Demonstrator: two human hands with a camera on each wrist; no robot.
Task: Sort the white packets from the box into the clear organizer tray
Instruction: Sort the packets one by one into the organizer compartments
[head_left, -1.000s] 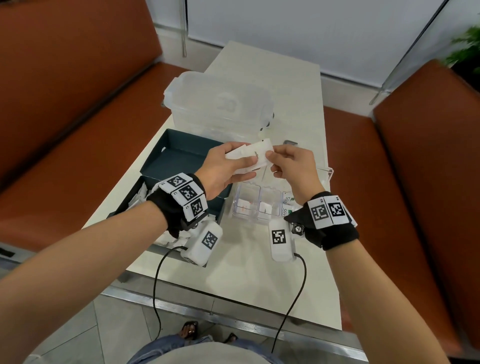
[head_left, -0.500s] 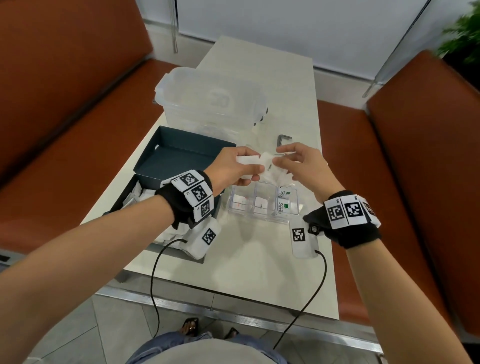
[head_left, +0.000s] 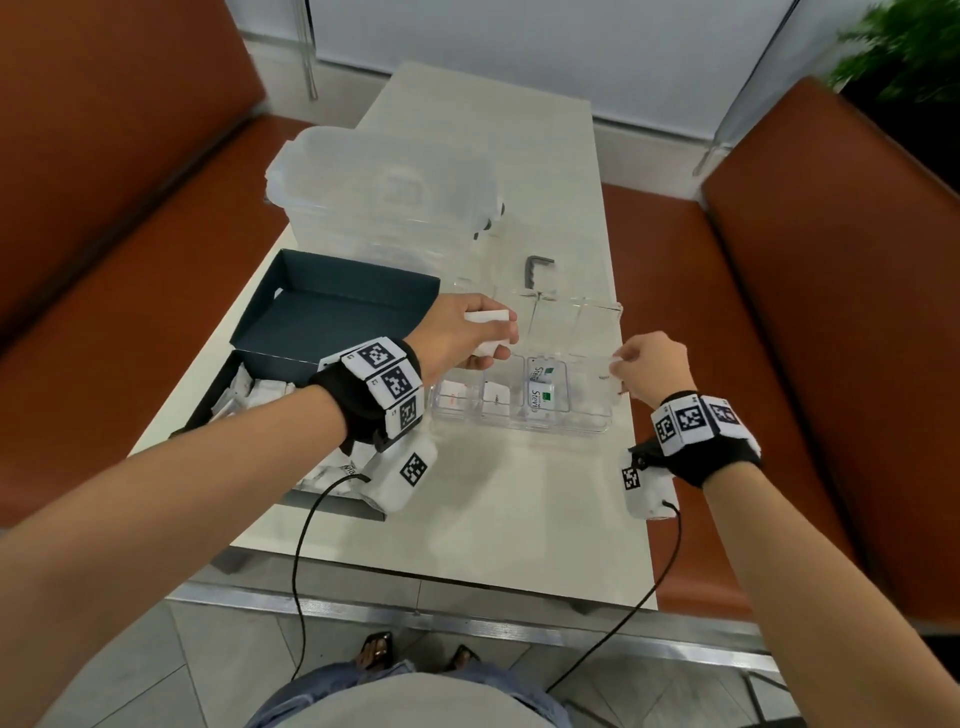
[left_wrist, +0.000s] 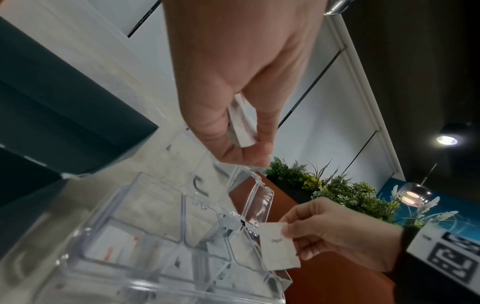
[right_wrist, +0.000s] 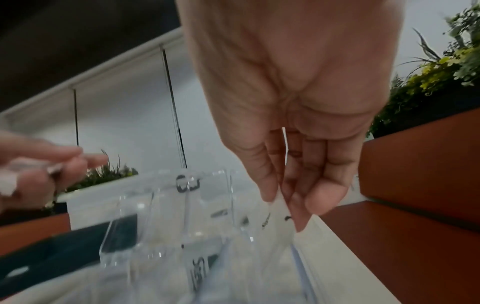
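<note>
A white packet (left_wrist: 279, 245) is pinched between the thumb and fingers of the right hand (head_left: 652, 366), at the right end of the clear tray (head_left: 587, 423); a small stack of packets (head_left: 487, 325) is gripped in the left hand (head_left: 457, 332), above the tray's left half; a few packets already lie in the compartments below and between the hands; the dark box (head_left: 332, 312) with more packets sits open under the left wrist; beyond both hands stand a frosted plastic container (head_left: 384, 192) and a small metal key (head_left: 535, 267); everything rests on the pale surface (head_left: 498, 499).
</note>
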